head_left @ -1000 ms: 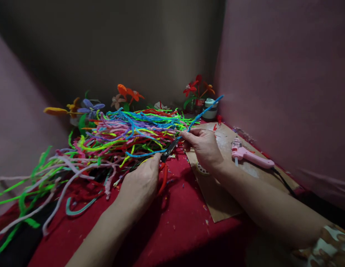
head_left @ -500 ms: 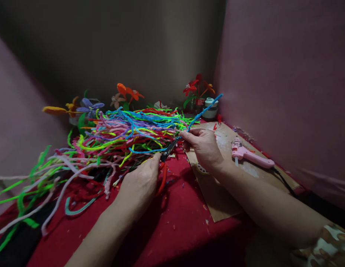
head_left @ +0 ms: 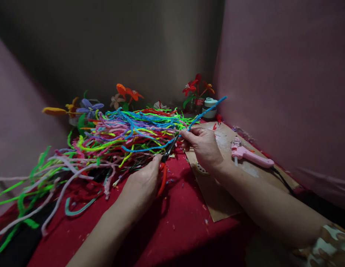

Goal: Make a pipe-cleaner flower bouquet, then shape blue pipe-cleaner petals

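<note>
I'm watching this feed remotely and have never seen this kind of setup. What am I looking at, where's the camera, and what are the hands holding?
There is no machine here: a person works with bare hands, and the camera sits on their head, looking forward and down. The left hand grips red-handled pliers, whose dark tip meets a blue pipe cleaner. The right hand pinches that pipe cleaner beside the tip. On the red cloth lies a big pile of coloured pipe cleaners. A pink glue gun rests on a cardboard sheet. Finished flowers stand at the back.
</note>
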A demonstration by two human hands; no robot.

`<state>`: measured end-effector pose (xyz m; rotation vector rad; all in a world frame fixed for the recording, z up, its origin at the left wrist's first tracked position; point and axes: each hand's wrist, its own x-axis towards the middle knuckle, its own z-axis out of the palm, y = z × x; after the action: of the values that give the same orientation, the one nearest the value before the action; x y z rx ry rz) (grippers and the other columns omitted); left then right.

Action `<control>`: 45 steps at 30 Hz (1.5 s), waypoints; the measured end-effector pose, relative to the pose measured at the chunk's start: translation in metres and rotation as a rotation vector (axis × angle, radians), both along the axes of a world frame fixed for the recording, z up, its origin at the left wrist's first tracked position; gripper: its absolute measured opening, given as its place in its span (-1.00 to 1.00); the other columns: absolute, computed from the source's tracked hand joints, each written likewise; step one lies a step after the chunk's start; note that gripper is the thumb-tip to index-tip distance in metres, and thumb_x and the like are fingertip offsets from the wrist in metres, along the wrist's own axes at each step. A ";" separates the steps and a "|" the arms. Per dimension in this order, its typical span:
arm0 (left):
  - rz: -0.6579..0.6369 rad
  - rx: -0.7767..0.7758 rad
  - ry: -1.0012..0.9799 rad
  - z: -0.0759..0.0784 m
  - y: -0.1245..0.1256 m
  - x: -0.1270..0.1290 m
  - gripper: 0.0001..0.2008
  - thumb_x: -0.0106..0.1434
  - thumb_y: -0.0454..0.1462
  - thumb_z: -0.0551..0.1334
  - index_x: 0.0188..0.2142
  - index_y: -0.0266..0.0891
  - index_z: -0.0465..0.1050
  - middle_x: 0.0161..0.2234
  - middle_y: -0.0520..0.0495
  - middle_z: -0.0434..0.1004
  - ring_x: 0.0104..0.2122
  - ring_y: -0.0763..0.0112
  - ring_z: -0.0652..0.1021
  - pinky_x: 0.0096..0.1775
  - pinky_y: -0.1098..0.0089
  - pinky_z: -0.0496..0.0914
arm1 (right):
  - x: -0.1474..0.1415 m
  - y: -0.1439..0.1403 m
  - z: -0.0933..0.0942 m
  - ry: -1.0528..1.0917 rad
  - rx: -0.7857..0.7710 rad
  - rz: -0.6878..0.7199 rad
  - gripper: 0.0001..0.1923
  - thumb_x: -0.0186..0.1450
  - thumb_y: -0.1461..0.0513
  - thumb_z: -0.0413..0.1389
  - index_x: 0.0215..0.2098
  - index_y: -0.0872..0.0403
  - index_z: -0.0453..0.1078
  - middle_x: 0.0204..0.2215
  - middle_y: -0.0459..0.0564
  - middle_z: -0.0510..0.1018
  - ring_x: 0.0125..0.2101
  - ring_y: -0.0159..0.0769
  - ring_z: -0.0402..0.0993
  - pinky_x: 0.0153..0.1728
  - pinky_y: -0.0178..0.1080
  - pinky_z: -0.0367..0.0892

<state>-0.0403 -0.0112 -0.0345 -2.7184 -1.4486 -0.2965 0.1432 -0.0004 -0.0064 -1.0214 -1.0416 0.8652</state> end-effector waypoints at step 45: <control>0.191 -0.668 -1.302 0.020 -0.002 0.004 -0.83 0.09 -0.21 0.26 -0.50 -0.30 0.43 -0.63 0.00 0.46 -0.70 0.56 0.40 -0.70 0.61 0.21 | -0.006 0.006 -0.013 0.624 -0.117 0.418 -0.89 0.23 0.22 0.08 -0.43 0.08 0.36 -0.50 -0.06 0.54 -0.41 -0.35 0.49 -0.31 -0.25 0.36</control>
<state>-0.0365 -0.0135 -0.0148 -2.7720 -2.3074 -2.2181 0.1368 0.0060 -0.0199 -0.5599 -0.6732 1.4854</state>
